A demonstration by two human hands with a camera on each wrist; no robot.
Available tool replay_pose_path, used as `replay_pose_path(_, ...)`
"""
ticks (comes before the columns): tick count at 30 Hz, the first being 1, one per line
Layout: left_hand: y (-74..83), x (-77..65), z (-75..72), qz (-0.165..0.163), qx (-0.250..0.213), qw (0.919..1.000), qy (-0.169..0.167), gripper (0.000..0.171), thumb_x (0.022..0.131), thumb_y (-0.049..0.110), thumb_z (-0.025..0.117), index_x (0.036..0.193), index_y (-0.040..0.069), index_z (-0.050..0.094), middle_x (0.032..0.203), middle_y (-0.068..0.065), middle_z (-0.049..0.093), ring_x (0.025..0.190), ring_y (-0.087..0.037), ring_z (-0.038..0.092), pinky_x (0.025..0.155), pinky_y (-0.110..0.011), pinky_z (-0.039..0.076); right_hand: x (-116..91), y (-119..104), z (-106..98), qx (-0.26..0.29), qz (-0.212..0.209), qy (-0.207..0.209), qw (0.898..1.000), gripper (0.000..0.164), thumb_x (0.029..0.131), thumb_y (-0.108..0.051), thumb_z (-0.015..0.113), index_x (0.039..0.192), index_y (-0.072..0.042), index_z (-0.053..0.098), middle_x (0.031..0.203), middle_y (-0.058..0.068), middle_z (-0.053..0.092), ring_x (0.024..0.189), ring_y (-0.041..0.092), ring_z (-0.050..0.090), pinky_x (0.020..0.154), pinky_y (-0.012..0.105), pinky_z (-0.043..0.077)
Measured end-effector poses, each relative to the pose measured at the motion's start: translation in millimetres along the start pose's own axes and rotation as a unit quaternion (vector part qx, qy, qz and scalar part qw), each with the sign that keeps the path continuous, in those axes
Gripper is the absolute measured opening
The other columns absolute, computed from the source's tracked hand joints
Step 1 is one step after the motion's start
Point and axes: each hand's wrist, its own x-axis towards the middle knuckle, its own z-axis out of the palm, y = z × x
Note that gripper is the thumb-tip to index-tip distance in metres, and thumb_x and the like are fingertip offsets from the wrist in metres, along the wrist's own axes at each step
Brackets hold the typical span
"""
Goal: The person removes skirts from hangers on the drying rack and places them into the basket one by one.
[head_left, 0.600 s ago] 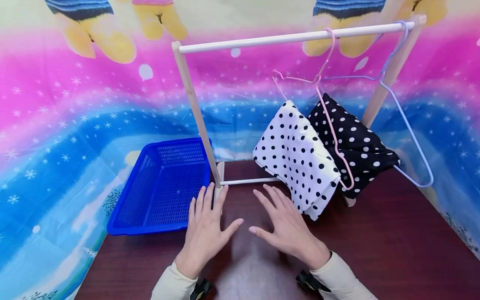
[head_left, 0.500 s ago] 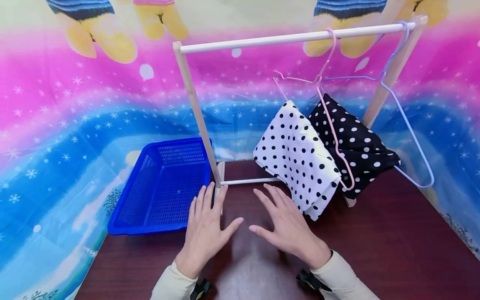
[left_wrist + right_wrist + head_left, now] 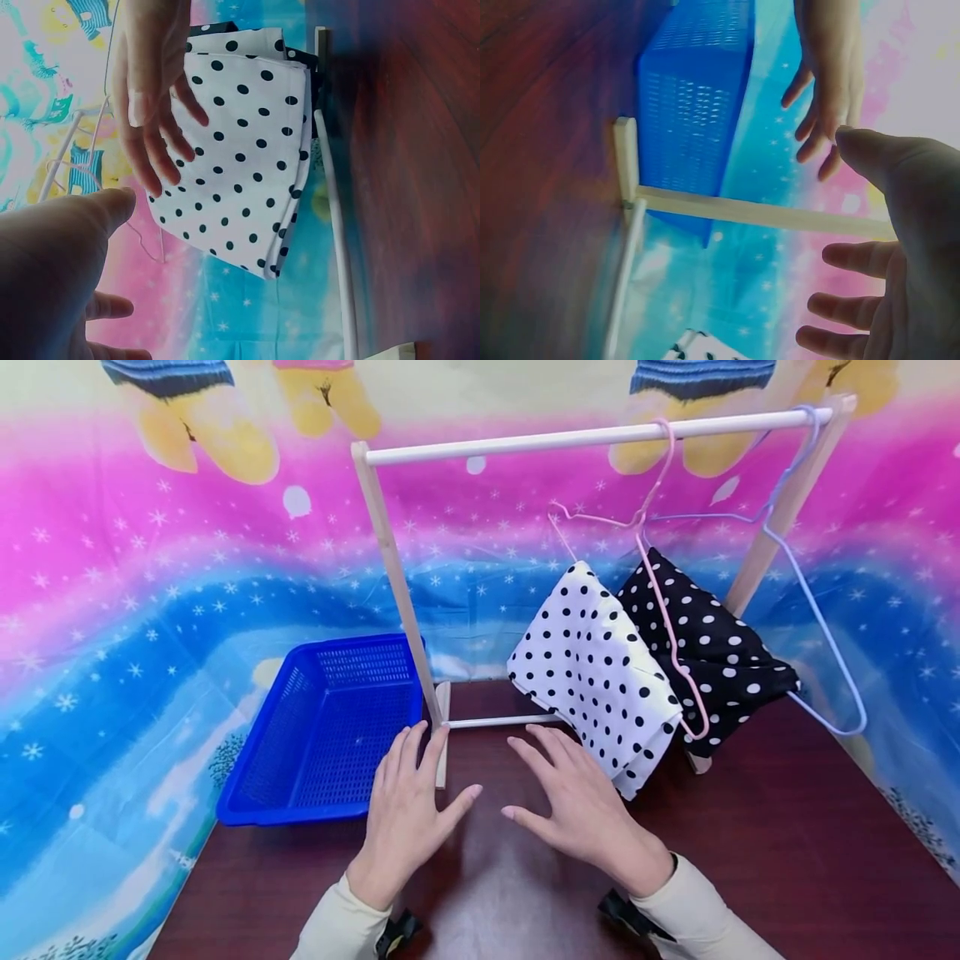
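Observation:
My left hand (image 3: 408, 814) hovers in front of the wooden rack's left foot, fingers spread and holding nothing. To its left stands a blue plastic basket (image 3: 330, 735) with nothing in it. My right hand (image 3: 585, 810) is held out beside the left one, also free, its fingers just in front of a white cloth with black dots (image 3: 592, 652). That cloth hangs folded over a pink hanger (image 3: 660, 602). Behind it a black cloth with white dots (image 3: 712, 643) hangs on a light blue hanger (image 3: 810, 593).
Both hangers hook over the white top bar (image 3: 510, 445) of the rack, towards its right end. A low white bar (image 3: 502, 721) joins the feet. The dark wooden table (image 3: 787, 860) carries everything, and a printed backdrop (image 3: 187, 610) stands behind.
Both hands have shifted very slightly; the right sleeve sits a little further right. The view has moved a touch. Basket, rack and cloths stay as they were.

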Motion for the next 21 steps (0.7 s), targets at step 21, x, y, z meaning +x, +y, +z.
replay_pose_path(21,-1.2,21.8,-21.3,-0.001,-0.025,0.9983,0.052,0.07,0.086,0.056,0.073,0.139,0.013,0.058,0.136,-0.014,0.059,0.126,-0.034,0.055,0.099,-0.054,0.052,12.9,-14.6,-75.8,-0.032,-0.033,0.031,0.998,0.077,0.085,-0.057,0.073,0.146,-0.015,0.053,0.149,0.012,0.051,0.137,0.034,0.049,0.111,0.054,0.044)
